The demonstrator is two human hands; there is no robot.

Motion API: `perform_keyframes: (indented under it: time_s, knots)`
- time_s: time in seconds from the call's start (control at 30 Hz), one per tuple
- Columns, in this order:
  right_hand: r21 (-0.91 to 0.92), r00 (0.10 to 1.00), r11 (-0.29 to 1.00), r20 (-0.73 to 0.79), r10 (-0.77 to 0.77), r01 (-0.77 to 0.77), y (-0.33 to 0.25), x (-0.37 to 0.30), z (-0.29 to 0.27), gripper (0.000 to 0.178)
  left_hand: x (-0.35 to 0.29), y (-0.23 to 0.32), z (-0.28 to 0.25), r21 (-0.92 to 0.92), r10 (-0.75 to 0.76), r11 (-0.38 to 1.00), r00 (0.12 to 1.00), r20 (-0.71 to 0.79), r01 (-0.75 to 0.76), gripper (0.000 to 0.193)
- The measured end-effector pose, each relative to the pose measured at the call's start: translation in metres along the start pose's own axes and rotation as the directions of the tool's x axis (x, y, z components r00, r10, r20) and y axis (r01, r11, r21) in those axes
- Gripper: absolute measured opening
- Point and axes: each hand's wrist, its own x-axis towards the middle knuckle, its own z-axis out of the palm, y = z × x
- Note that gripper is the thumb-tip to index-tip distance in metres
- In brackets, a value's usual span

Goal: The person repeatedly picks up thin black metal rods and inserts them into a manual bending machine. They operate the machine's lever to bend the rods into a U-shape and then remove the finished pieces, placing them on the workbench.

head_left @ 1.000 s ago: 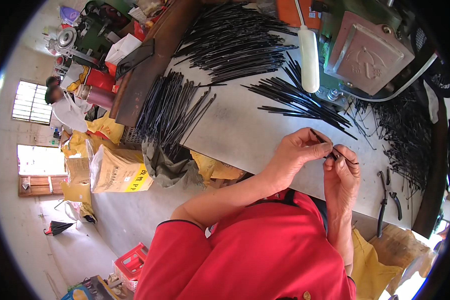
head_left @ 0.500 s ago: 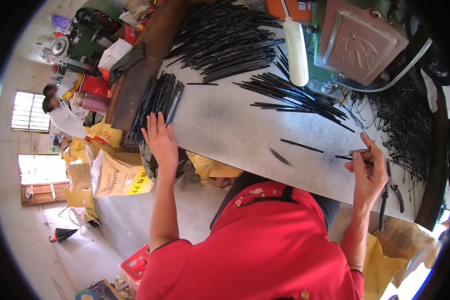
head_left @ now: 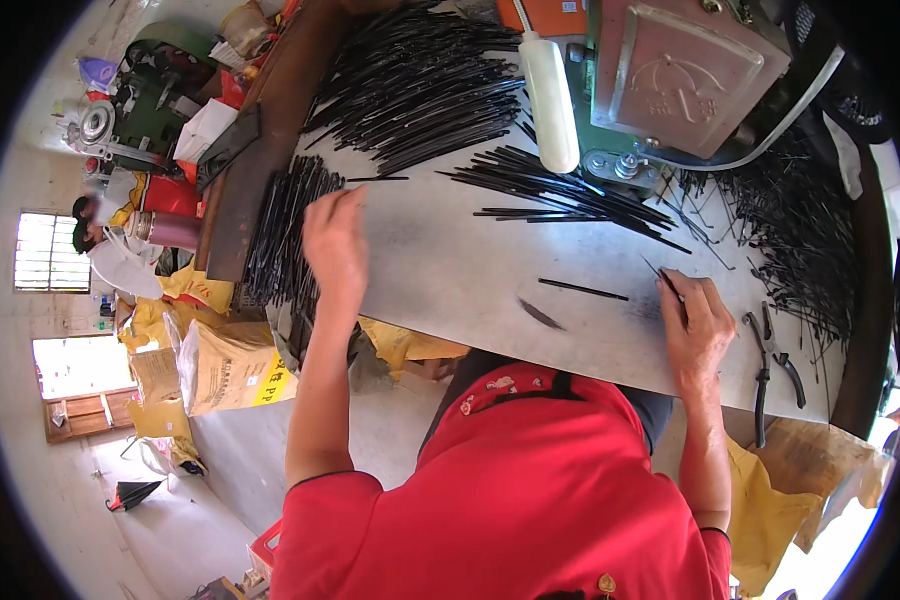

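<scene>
- Head view, left hand (head_left: pixel 336 245): at the right edge of the left bundle (head_left: pixel 285 235); fingers bent, blurred. Can't tell if it grips a rod.
- Head view, right hand (head_left: pixel 698 325): narrow, thumb and fingers pinching a thin rod (head_left: pixel 660 274), tip sticking out over the surface (head_left: pixel 440 260).
- Loose rod (head_left: pixel 583 289) lies on the surface between the hands, apart from both; short rod (head_left: pixel 378 179) lies just beyond the left fingertips.
- Middle pile (head_left: pixel 560 185) sits behind, pliers (head_left: pixel 765 345) just right of the right hand.
- Handling, my read: bundle rods overlap tightly, so take one by its end and draw it along its length; a sideways pull likely drags neighbours. Keep the right pinch light and near the tip, clear of the pliers.
</scene>
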Motion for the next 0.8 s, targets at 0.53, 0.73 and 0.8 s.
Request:
perform_keyframes:
  time_s: [0.53,0.73,0.8]
  knots:
    - [0.054,0.997,0.997,-0.053,0.051,-0.049,0.003,0.002,0.001,0.017,0.044,0.087,0.032,-0.419,0.046,0.907,0.975,0.216,0.051,0.006]
    - [0.082,0.988,0.987,-0.055,0.144,-0.139,0.003,0.003,-0.001,0.015,0.081,0.096,0.073,-0.282,0.217,0.94,0.974,0.059,-0.192,0.006]
    - [0.085,0.986,0.985,-0.061,0.155,-0.15,0.003,0.003,-0.002,0.015,0.086,0.096,0.075,-0.27,0.159,0.957,0.973,0.17,-0.11,0.005]
